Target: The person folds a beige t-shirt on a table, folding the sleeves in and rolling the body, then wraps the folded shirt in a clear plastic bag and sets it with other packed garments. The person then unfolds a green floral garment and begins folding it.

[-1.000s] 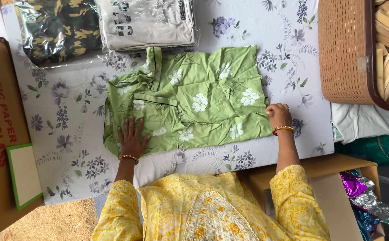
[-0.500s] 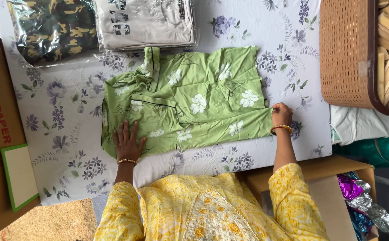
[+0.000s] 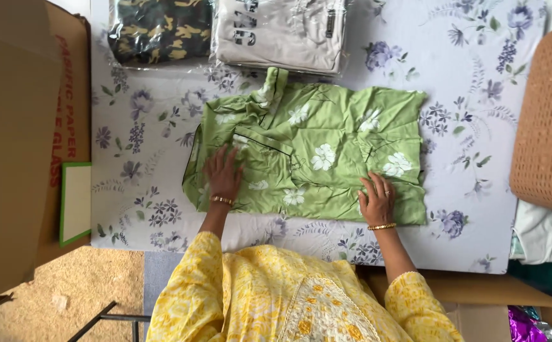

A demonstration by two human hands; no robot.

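green floral garment (image 3: 317,155) lies flat on the tabletop (image 3: 466,190). left hand (image 3: 223,174) and right hand (image 3: 377,199) rest on it, palms open, gripping nothing. judged soft, light, limp; best held at edges.

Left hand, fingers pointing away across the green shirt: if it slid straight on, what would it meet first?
The left hand lies flat on the green floral shirt. Straight ahead, it would probably first meet the shirt's folded collar, then the bagged beige garment beyond.

Two bagged garments, camouflage (image 3: 158,31) and beige (image 3: 279,31), are lying beyond; a wicker basket (image 3: 548,126) and cardboard box (image 3: 29,126) are flanking the floral surface (image 3: 466,82).
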